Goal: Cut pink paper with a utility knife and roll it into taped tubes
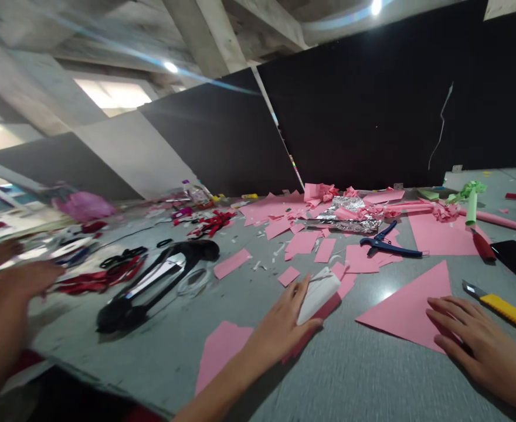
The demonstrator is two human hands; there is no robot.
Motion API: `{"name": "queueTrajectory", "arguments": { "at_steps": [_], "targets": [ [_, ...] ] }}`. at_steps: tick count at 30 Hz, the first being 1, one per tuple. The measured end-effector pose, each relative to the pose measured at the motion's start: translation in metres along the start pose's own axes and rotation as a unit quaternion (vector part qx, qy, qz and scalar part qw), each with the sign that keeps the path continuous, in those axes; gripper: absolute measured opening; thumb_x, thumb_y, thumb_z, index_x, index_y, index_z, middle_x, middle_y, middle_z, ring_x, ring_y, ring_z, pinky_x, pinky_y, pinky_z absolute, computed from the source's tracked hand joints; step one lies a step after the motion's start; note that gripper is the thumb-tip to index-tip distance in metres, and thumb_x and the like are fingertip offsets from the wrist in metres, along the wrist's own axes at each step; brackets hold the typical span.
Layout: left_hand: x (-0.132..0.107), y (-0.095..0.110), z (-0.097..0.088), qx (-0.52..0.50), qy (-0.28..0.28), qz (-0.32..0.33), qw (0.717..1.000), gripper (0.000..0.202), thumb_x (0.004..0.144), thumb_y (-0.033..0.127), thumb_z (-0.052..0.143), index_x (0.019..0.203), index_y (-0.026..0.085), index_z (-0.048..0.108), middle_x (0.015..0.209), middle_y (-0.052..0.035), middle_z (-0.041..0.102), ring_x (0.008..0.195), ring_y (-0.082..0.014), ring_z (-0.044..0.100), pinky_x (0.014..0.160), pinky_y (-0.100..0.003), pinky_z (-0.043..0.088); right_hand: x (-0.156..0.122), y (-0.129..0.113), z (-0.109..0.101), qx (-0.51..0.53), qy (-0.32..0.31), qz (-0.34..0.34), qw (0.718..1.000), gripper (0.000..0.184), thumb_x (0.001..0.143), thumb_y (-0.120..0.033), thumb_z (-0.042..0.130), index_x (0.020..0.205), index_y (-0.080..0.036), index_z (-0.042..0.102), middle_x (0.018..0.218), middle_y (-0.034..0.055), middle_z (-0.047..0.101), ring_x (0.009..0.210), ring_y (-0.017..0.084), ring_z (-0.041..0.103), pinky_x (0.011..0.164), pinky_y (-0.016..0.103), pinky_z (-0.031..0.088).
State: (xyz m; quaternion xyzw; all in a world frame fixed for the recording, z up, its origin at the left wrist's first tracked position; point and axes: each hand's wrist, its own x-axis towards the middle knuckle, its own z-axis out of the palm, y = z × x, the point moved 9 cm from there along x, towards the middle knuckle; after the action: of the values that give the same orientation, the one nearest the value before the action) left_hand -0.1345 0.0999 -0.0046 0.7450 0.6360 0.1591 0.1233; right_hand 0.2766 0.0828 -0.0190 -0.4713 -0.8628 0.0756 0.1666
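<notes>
Left of the yellow knife [511, 313] you seem to be positioning the pink triangle [416, 302], right hand [478, 343] loosely spread on it (whether your left hand [284, 319] pinches the white wad [322, 293], I can't tell), probably needing steady pressure next.

The right hand [478, 340] hides part of the pink triangle [411, 308].

Ppr. [410, 313] is pink, cutter [509, 312] yel., pliers [379, 241] dk. blue, table [372, 381] gry.

Black partition [363, 105]: grey surface [350, 381] in front of it, concrete beams [205, 38] and glaring lamp [376, 7] above it, bright window [111, 94] to its left.
</notes>
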Motion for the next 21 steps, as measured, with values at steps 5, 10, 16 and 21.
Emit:
{"name": "queueTrajectory", "arguments": {
  "at_steps": [5,10,16,21],
  "targets": [
    [0.007,-0.014,0.003,0.026,0.017,0.020,0.999,0.089,0.101,0.066,0.065,0.176,0.037,0.028,0.161,-0.0196,0.055,0.144,-0.0454,0.059,0.115,-0.061,0.053,0.001,-0.003,-0.001,-0.005,-0.021,0.006,1.000,0.048,0.112,-0.053,0.054,0.152,-0.033,0.070,0.161,0.0055,0.065,0.148,0.039,0.060,0.122,0.068,0.049],
    [0.010,-0.028,0.000,0.061,0.029,-0.005,0.998,0.083,0.104,0.067,0.056,0.173,0.027,0.035,0.147,-0.0197,0.062,0.131,-0.0418,0.065,0.108,-0.055,0.054,0.002,-0.006,-0.005,0.010,-0.030,0.012,0.999,0.048,0.112,-0.052,0.056,0.151,-0.031,0.072,0.161,0.0076,0.066,0.149,0.038,0.059,0.124,0.067,0.047],
    [0.015,-0.042,-0.010,0.095,0.038,-0.023,0.994,0.082,0.103,0.072,0.050,0.171,0.026,0.039,0.156,-0.0185,0.059,0.139,-0.0417,0.061,0.111,-0.049,0.052,0.003,-0.009,-0.008,0.008,-0.043,0.014,0.999,0.049,0.113,-0.052,0.054,0.152,-0.029,0.071,0.161,0.0085,0.065,0.150,0.039,0.058,0.124,0.068,0.046],
    [0.018,-0.042,-0.012,0.123,0.048,-0.025,0.991,0.081,0.106,0.068,0.047,0.172,0.021,0.036,0.154,-0.0208,0.061,0.139,-0.0414,0.061,0.112,-0.051,0.051,0.003,-0.008,-0.009,0.011,-0.035,0.014,0.999,0.049,0.112,-0.052,0.054,0.151,-0.028,0.072,0.161,0.0089,0.066,0.150,0.039,0.057,0.124,0.069,0.045]
  ]
}}
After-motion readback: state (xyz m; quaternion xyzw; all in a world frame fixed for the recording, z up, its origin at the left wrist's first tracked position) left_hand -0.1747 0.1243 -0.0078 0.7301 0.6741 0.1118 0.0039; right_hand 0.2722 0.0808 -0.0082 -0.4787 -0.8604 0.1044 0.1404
